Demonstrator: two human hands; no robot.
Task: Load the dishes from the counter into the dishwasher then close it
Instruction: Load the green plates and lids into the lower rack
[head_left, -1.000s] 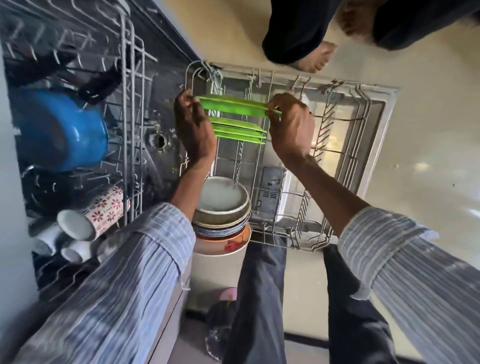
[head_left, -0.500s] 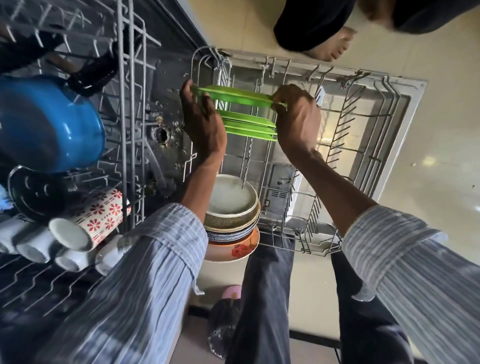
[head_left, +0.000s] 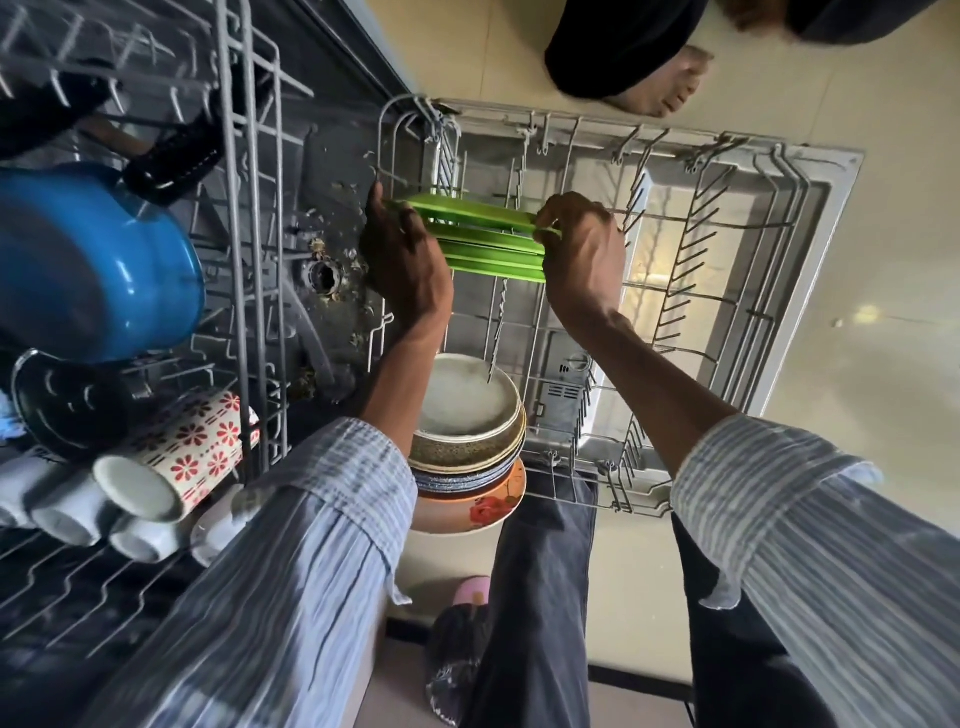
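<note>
I have both hands on one green plate (head_left: 478, 212): my left hand (head_left: 405, 260) pinches its left rim and my right hand (head_left: 584, 249) pinches the right rim, holding it on edge over the tines of the lower rack (head_left: 727, 228). Two more green plates (head_left: 493, 254) already stand in slots just in front of it.

My worry is the slot. If I lower the plate off-line it could ride up on a tine, lean into its neighbours and knock them over, or slip from my fingertips since I hold only the rims. Letting go before it seats would drop it onto the wire.

The lower rack otherwise looks mostly bare. A stack of round plates (head_left: 467, 431) sits near my left forearm; whether it rests on the rack or a counter edge I cannot tell. The upper rack (head_left: 249, 260) holds a blue pot (head_left: 93, 260), a flowered mug (head_left: 176, 457) and white cups (head_left: 57, 504).
</note>
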